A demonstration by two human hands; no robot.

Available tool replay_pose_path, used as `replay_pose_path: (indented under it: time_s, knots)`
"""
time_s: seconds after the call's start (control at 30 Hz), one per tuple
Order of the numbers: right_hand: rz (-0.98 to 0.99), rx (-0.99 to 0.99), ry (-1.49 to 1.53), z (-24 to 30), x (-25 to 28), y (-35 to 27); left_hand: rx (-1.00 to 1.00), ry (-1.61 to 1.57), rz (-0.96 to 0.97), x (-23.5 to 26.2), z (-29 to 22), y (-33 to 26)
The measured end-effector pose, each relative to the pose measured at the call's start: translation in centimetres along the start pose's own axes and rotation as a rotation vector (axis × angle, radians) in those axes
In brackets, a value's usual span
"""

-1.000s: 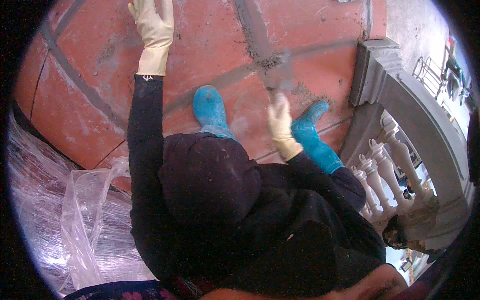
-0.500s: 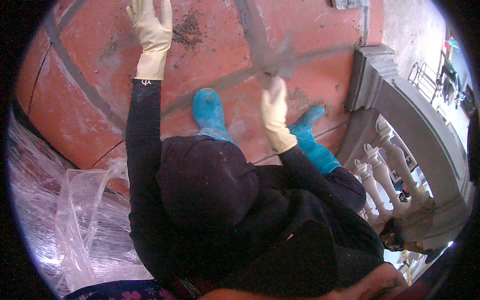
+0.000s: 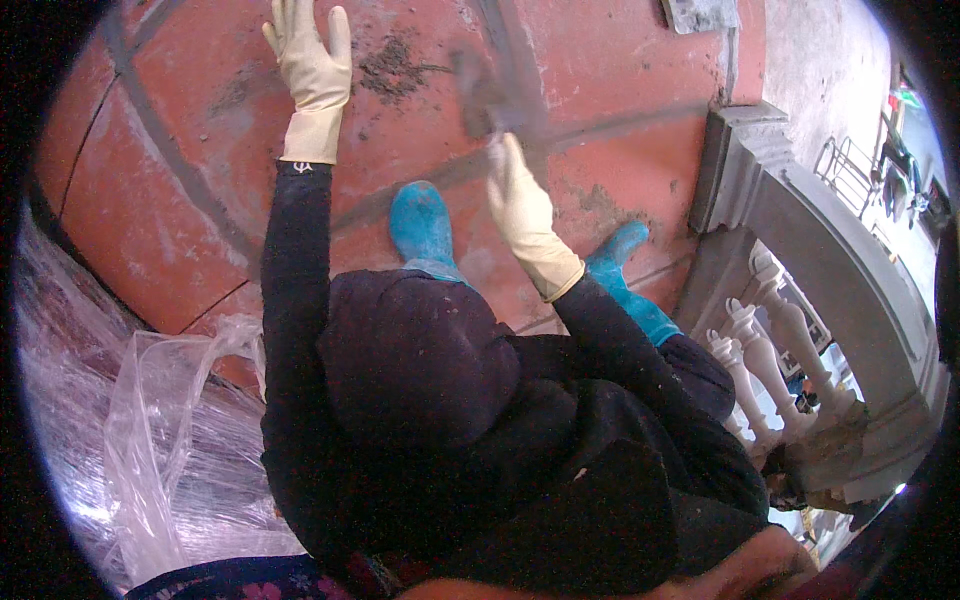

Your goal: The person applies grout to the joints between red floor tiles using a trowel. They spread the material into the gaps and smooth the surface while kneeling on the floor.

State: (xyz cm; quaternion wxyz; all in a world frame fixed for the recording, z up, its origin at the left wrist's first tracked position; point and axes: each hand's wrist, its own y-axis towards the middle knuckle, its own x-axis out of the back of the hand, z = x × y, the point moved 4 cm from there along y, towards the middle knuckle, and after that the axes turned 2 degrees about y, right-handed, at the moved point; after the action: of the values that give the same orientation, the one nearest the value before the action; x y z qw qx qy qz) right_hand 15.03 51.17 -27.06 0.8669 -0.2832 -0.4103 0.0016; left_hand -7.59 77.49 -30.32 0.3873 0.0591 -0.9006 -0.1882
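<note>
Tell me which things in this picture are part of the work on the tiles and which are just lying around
In the work:
- left hand, gloved, flat on the red tiled floor
- right hand, gloved, holding a blurred grey tool
- dark mortar patch on the tiles

Lying about:
- clear plastic sheeting
- white balustrade
- grey slab at the top edge

Left hand: gloved, fingers spread, arm extended straight forward. Right hand: gloved, fingers closed in a grip, elbow bent, forearm raised.
</note>
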Motion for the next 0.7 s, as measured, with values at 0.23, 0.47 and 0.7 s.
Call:
replay_pose_path:
  time_s: [0.23,0.47,0.7]
  knots:
    - [-0.280,-0.258,0.213,-2.8,7.9,5.4,0.006,0.017,-0.020,1.3,1.0,0.1]
    - [0.023,0.150,0.004,1.6,2.0,5.1,0.043,0.051,-0.047,0.6,1.6,0.4]
    - [-0.286,-0.186,0.114,-3.0,10.9,12.0,0.056,0.096,-0.081,2.2,3.0,0.5]
